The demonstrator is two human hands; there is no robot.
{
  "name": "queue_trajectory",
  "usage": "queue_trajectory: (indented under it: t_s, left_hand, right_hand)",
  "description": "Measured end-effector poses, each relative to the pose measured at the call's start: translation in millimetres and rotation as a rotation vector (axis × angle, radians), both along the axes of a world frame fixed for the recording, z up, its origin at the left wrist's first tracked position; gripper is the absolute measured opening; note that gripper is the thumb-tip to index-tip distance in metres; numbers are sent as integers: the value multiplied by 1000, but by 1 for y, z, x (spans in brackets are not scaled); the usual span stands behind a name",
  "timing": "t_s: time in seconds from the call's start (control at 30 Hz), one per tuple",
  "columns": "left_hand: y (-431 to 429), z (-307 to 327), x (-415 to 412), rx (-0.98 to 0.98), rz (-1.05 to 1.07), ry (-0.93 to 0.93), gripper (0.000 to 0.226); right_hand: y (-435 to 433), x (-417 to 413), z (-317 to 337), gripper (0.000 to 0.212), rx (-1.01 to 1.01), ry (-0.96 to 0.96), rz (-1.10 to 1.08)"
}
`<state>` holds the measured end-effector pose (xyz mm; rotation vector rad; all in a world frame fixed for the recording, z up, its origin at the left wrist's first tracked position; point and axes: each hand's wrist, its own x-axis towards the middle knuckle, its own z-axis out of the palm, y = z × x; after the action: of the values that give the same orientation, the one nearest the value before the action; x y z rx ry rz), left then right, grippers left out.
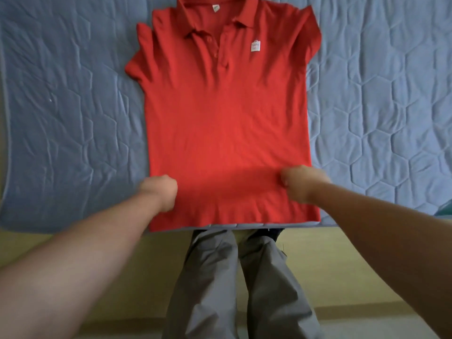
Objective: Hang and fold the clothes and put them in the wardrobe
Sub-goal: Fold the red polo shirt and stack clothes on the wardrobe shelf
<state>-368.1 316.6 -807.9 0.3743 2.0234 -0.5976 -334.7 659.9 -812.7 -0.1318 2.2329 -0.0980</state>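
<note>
A red polo shirt [225, 123] lies face up on the bed, collar at the far end, hem at the near edge. It has a small white logo on the chest and buttons at the placket. Both short sleeves are partly bunched against the body. My left hand [161, 192] grips the shirt's left side just above the hem, fingers curled into the fabric. My right hand [300, 183] grips the right side at about the same height. A crease runs across the cloth between the two hands.
The bed carries a blue quilted cover [73, 118] with a hexagon stitch pattern. Its near edge [73, 230] runs across the view at knee level. My legs in grey trousers [234, 289] stand against it, on a yellowish floor [330, 265].
</note>
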Motion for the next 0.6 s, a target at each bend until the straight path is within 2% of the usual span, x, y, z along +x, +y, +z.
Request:
queue_trajectory:
  t_s: [0.07,0.2,0.27,0.33,0.43,0.5,0.53,0.6]
  left_hand:
    - [9,-15,-60,100,182,243,36]
    - [19,-47,-164,387,576,748,32]
    - [21,-63,-198,436,811,885,36]
    - [21,-77,-227,381,1060,1013,43]
    - [9,-87,-263,250,1394,1090,51]
    - [-6,-89,-276,234,1459,1049,56]
    - [-14,-89,-279,296,1488,1019,57]
    - [-29,-90,-281,568,1652,907,53]
  right_hand:
    - [-2,-49,-17,23,-100,228,-403]
    - [-5,-148,-47,38,-183,498,-1112]
    - [-2,-188,-53,50,-148,571,-1359]
    - [7,-219,-60,65,-116,591,-1517]
    - [23,-251,-64,78,-292,546,-1638]
    - [32,-262,-60,74,-483,486,-1749]
    - [37,-265,-59,71,-544,446,-1797]
    - [42,-269,-59,64,-647,331,-1848]
